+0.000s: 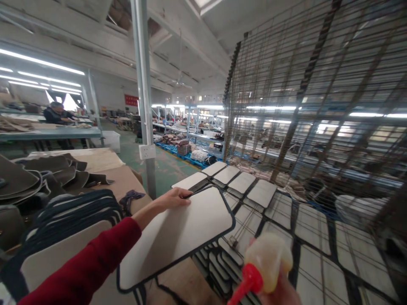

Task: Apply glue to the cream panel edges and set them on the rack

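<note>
1. A tall brown wire-mesh rack rises on the right; rows of pale, dark-edged flat panels lie on its lower level, reaching its left edge.
2. A brown-topped table occupies the left.
3. A heap of dark grey, curved sheet pieces lies short of the table's far edge.
4. A stack of pale, rounded-corner panels with navy borders is nearer the person, by the table's right edge.
5. One pale, flat panel with a dark border is held tilted between the table's right edge and the rack's left edge.
6. The left hand pinches that panel's far long edge, thumb on the pale face, most other fingers hidden.
7. The right hand, blurred, has its fingers wrapped around a translucent yellowish squeeze bottle beside the rack's near edge.
8. The bottle's red plastic nozzle points downward and left.
</note>
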The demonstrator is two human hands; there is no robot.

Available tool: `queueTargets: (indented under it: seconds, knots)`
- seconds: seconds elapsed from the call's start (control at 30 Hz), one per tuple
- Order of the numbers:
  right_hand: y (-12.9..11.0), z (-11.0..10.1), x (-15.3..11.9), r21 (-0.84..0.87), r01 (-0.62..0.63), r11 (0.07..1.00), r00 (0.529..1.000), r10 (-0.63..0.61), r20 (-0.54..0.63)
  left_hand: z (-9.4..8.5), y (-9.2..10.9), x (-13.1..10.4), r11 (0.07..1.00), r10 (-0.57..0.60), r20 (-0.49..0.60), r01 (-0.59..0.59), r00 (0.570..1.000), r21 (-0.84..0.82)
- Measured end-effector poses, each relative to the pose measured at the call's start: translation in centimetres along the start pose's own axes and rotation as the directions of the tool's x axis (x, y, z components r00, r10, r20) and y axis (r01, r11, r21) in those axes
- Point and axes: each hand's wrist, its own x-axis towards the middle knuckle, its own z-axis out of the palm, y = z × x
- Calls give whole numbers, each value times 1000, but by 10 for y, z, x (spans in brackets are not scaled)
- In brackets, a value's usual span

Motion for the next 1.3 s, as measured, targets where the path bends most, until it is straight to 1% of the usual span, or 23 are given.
queueTargets:
  seconds: [0.03,0.07,0.1,0.13,0.2,0.3,0.4,0.47,0.6,0.67,0.73,0.8,0.87,0.9,0.93,0.97,1.0,1.07,1.1,1.13,1.17,1.2,1.3]
  knots:
    - [-16,4,0,15,10,1000,997,-9,-74,0,2,-3,999,-37,45,37,998,14]
    - [-32,11,1,10,103,995,979,-100,-180,1,4,-7,997,-74,107,70,992,45]
    - [-46,18,3,-21,198,980,954,-198,-224,1,6,-10,992,-110,167,99,980,73]
    - [-59,25,5,-60,273,960,931,-279,-236,2,8,-12,990,-133,201,122,971,67]
    - [-80,39,10,-146,403,903,885,-426,-191,4,12,-17,983,-185,260,176,948,61]
    - [-98,51,17,-228,503,834,836,-536,-116,5,17,-22,974,-226,323,214,919,73]
    - [-105,53,24,-261,519,814,834,-549,-52,7,21,-24,968,-249,371,243,894,64]
    - [-106,52,28,-266,524,809,839,-545,-5,8,23,-26,957,-283,377,288,882,43]
    - [-106,47,35,-253,510,822,858,-509,76,12,29,-29,916,-359,297,395,885,-70]
    - [-106,46,38,-258,495,830,868,-485,106,13,31,-29,898,-383,277,426,881,-114]
    - [-106,46,40,-265,490,831,872,-472,132,13,33,-29,881,-402,281,452,872,-141]
    - [-106,46,40,-270,480,835,877,-457,147,13,33,-29,863,-414,251,465,875,-199]
    - [-106,46,39,-274,471,839,882,-448,146,12,33,-28,856,-404,185,442,896,-269]
    - [-106,46,39,-277,467,840,884,-445,143,11,32,-27,861,-395,172,429,903,-275]
    - [-106,45,38,-282,466,838,885,-444,142,11,32,-26,873,-383,191,422,904,-245]
    - [-107,45,38,-288,468,835,884,-446,144,11,31,-25,893,-365,245,412,898,-181]
    - [-107,44,38,-295,470,832,883,-446,150,10,31,-23,916,-346,328,393,879,-87]
    - [-107,44,37,-312,470,826,883,-440,166,9,30,-20,951,-304,511,291,804,109]
    - [-107,43,37,-317,470,824,883,-437,174,8,30,-18,959,-283,579,222,765,176]
    - [-107,43,36,-318,470,823,882,-435,179,7,31,-17,963,-264,625,160,735,219]
    - [-106,43,36,-317,469,824,883,-432,184,7,31,-16,963,-250,652,113,716,245]
    - [-106,43,35,-314,468,826,884,-429,187,6,32,-15,962,-242,664,84,707,261]
    - [-105,42,32,-301,463,834,885,-419,202,6,34,-16,960,-232,666,56,709,275]
